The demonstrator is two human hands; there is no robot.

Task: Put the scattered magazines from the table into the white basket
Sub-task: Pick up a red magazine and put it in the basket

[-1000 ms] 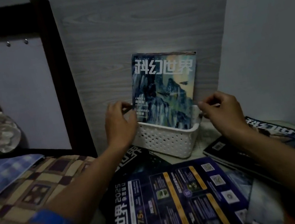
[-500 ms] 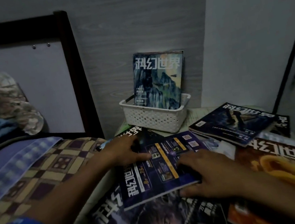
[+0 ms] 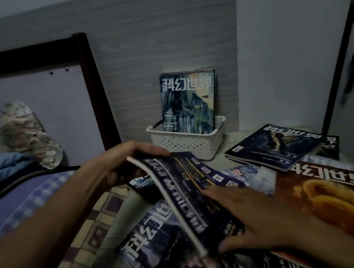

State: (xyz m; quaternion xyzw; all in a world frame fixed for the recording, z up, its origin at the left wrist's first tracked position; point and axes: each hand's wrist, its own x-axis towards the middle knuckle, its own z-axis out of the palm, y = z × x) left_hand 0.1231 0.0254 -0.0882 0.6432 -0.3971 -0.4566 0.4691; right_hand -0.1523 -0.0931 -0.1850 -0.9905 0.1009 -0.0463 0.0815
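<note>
A white perforated basket (image 3: 187, 144) stands at the table's back against the wall, with a blue-green mountain-cover magazine (image 3: 188, 102) upright in it. My left hand (image 3: 117, 162) grips the far edge of a dark blue magazine (image 3: 189, 193) and has tilted it up on its side, its white page edge facing me. My right hand (image 3: 253, 210) holds the same magazine's near right side, fingers spread on its cover and thumb under its lower corner. Under it lies another dark magazine (image 3: 157, 243).
An orange-cover magazine (image 3: 330, 203) lies at the right, and a dark blue one (image 3: 273, 147) sits on others at the back right. A bed with a checkered cover (image 3: 90, 238) and dark frame post (image 3: 94, 89) borders the table on the left. A wall corner rises right of the basket.
Both hands left the basket and came down to the dark blue magazine. Its left edge has since been lifted, so it now stands tilted instead of lying flat.
</note>
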